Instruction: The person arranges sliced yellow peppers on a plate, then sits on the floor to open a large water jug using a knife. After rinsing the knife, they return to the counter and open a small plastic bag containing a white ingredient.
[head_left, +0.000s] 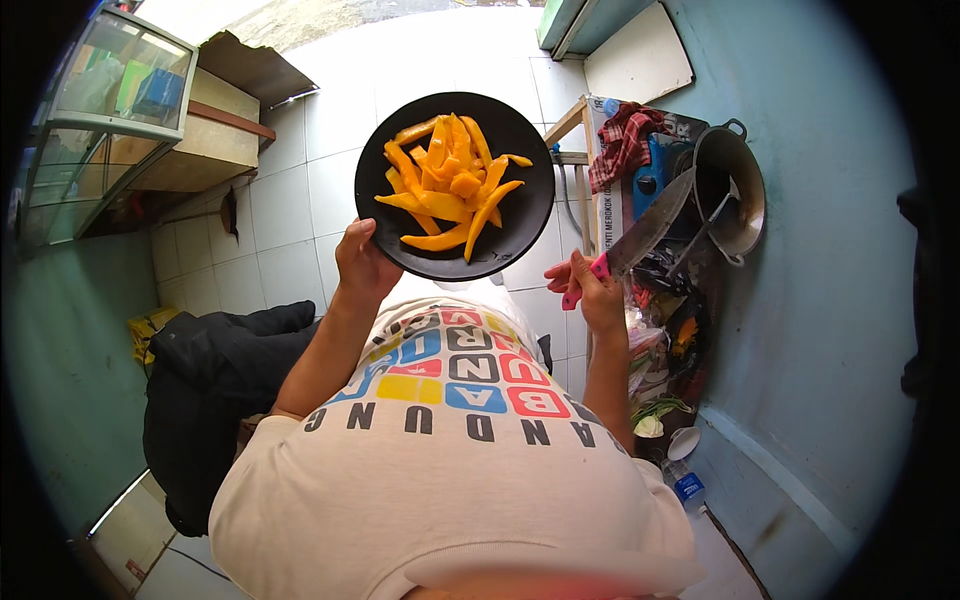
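My left hand (pixel 365 262) grips the lower left rim of a round black plate (pixel 400 120), holding it up in front of my body. Orange slices of fruit (pixel 445 185), mango by their look, lie heaped on the plate. In my right hand (pixel 597 295) is a large knife (pixel 650 225) with a wide grey blade and a pink handle. The blade points up and to the right, away from the plate. My fingers are closed around the handle.
Along the right wall runs a cluttered table with a metal pot (pixel 750 195), a red checked cloth (pixel 628 143) and a blue stove-like item (pixel 648 180). A glass cabinet (pixel 130 75) stands at the left, above white floor tiles (pixel 285 205). Dark clothing (pixel 220 380) hangs or lies lower left.
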